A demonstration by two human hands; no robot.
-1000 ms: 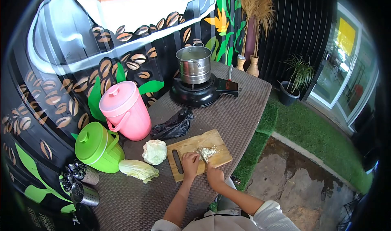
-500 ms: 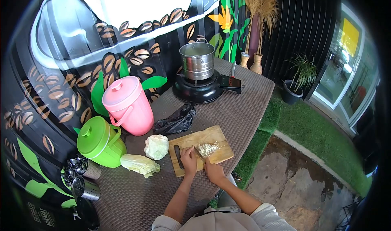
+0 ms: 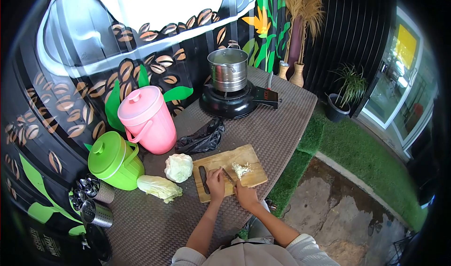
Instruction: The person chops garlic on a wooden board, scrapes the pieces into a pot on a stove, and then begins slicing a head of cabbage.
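Note:
A wooden cutting board (image 3: 216, 162) lies on the brown woven-pattern table, with a small heap of finely chopped pale pieces (image 3: 242, 170) toward its right side. A knife (image 3: 228, 176) is over the board, left of the heap. My right hand (image 3: 245, 195) is closed round its handle at the board's near edge. My left hand (image 3: 216, 182) is closed at the blade's far end, beside the board's dark handle slot; whether its fingers grip the blade or something else is too small to tell. A round cabbage (image 3: 179, 168) and an elongated leafy cabbage (image 3: 159, 188) rest to the left.
A black plastic bag (image 3: 202, 137) lies beyond the board. Behind it, a steel pot (image 3: 228, 71) stands on a black portable stove (image 3: 225, 102). Pink (image 3: 149, 120) and green (image 3: 115, 161) lidded jugs stand left, near metal cutlery holders (image 3: 97, 213). The table's edge runs along the right.
The chopped pieces now form a narrower heap, with the blade slightly apart from it. Both hands remain near the same places, and the view has shifted slightly.

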